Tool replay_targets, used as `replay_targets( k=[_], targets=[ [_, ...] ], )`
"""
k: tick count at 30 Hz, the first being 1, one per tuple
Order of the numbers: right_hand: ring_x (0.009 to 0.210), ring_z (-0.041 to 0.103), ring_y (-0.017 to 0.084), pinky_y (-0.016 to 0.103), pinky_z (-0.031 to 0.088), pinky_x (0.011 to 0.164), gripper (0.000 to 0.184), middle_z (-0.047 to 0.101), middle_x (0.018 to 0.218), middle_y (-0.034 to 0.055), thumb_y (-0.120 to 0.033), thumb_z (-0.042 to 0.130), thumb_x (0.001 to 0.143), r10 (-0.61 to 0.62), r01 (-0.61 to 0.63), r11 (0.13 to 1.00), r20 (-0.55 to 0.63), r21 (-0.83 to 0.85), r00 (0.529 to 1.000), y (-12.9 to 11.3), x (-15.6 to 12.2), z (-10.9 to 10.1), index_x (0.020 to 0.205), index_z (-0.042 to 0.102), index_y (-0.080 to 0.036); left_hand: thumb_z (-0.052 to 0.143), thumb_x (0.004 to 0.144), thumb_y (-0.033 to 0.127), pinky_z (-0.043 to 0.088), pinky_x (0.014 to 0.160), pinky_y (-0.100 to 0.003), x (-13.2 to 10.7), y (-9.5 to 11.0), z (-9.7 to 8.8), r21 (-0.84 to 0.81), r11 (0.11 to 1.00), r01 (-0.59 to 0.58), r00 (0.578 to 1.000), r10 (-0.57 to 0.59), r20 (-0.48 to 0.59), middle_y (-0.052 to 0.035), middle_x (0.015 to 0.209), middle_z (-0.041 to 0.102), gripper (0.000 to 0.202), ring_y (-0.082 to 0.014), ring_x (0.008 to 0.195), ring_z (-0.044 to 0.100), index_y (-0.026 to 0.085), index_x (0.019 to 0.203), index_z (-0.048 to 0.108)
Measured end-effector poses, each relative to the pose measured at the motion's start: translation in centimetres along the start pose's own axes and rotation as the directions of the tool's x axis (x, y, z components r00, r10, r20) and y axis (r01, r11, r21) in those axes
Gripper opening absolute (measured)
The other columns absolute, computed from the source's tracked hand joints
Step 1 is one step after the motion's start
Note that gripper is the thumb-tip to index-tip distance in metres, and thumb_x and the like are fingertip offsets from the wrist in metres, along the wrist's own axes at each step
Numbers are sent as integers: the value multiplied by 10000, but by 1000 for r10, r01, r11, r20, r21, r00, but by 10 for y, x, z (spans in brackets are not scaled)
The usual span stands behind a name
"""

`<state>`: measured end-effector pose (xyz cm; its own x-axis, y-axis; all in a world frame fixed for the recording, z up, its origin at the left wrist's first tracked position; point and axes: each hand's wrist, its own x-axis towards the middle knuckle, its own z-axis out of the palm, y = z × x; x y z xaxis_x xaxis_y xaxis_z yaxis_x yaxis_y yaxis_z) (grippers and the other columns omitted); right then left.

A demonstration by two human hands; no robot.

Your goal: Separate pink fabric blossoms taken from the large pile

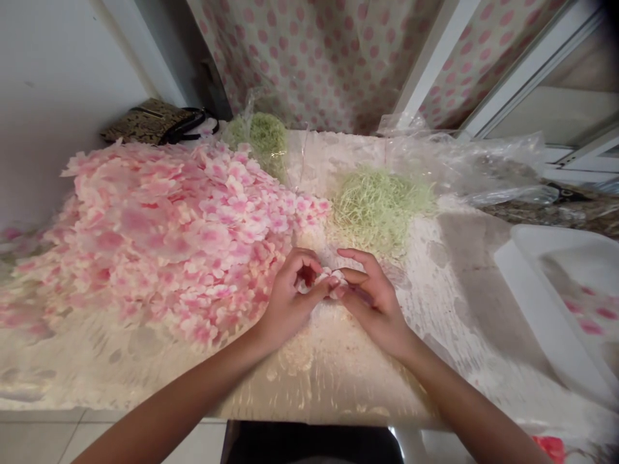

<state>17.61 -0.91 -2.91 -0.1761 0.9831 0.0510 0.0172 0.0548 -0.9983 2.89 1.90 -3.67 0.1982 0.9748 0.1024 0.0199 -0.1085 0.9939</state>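
Note:
Both my hands meet at the middle of the table, their fingertips pinching a small cluster of pale pink fabric petals (331, 282). My left hand (290, 303) curls around its side of the cluster, and my right hand (372, 306) holds the other side. Part of the cluster is hidden by my fingers. Just left of my left hand lies a large heap of pink-and-white artificial petals (164, 238). A mound of pale green shredded fibre (380, 209) sits just beyond my right hand.
A second green fibre mound (261, 132) sits in clear plastic (464, 161) at the table's back. A white tray (546, 303) lies at the right. A dark patterned bag (155, 122) is back left, before a polka-dot curtain (314, 58).

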Motion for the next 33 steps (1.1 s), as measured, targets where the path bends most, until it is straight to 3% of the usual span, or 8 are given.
replay_targets(
  k=[3,7,11,16,19,23,28,33],
  targets=[
    [712,627,148,299,520,657,368,623,758,-24,-231,520,883,5,-5,999,-8,48,1000,2,1,1,1218,394,-316,647,789,272,402,617,-222,1,1,0,-40,994,99,995,-98,25,17,760,476,171,-113,674,476,214,889,521],
    [695,648,142,320,546,698,386,649,781,-25,-222,542,869,12,-8,995,-37,103,999,2,4,0,1212,391,-314,662,776,300,426,620,-233,3,5,-2,-153,963,223,970,-204,135,17,713,506,188,-120,658,512,196,880,544],
    [701,641,142,321,557,680,426,630,861,-14,-224,557,853,6,2,995,-73,101,997,4,6,0,1218,363,-330,705,731,271,435,650,-221,5,10,-3,-134,969,209,975,-197,101,2,782,556,179,-119,702,539,184,836,588],
    [738,625,130,320,570,673,438,513,1059,7,-235,575,831,8,1,996,-103,86,995,5,6,0,1194,366,-364,693,737,288,425,634,-224,5,11,-3,-77,968,237,969,-230,94,-5,719,587,165,-132,682,555,169,760,581],
    [762,617,146,301,541,636,430,536,984,7,-214,558,834,19,-15,999,-103,40,994,4,6,-1,1196,366,-345,686,744,293,399,608,-216,5,9,-4,-22,973,230,970,-227,87,5,693,563,163,-124,661,529,168,741,581],
    [633,554,141,274,443,531,399,542,745,-33,-185,536,834,3,-5,1000,-109,-20,994,2,8,-3,1175,377,-318,689,739,273,377,585,-194,5,10,-4,-20,975,221,974,-220,63,24,673,530,147,-99,635,496,171,723,583],
    [648,558,143,278,436,547,407,540,750,-34,-173,542,821,4,-6,1000,-127,-14,992,2,9,-4,1166,372,-308,693,723,240,427,672,-204,6,10,-2,-114,957,267,958,-250,141,7,744,600,113,-125,739,565,173,777,621],
    [658,545,137,275,450,572,421,535,754,-35,-159,538,813,4,-8,999,-128,-31,992,3,8,-4,1172,366,-298,692,721,242,442,675,-220,6,5,-3,-135,940,313,943,-291,160,3,707,608,96,-124,703,571,158,720,645]
  ],
)
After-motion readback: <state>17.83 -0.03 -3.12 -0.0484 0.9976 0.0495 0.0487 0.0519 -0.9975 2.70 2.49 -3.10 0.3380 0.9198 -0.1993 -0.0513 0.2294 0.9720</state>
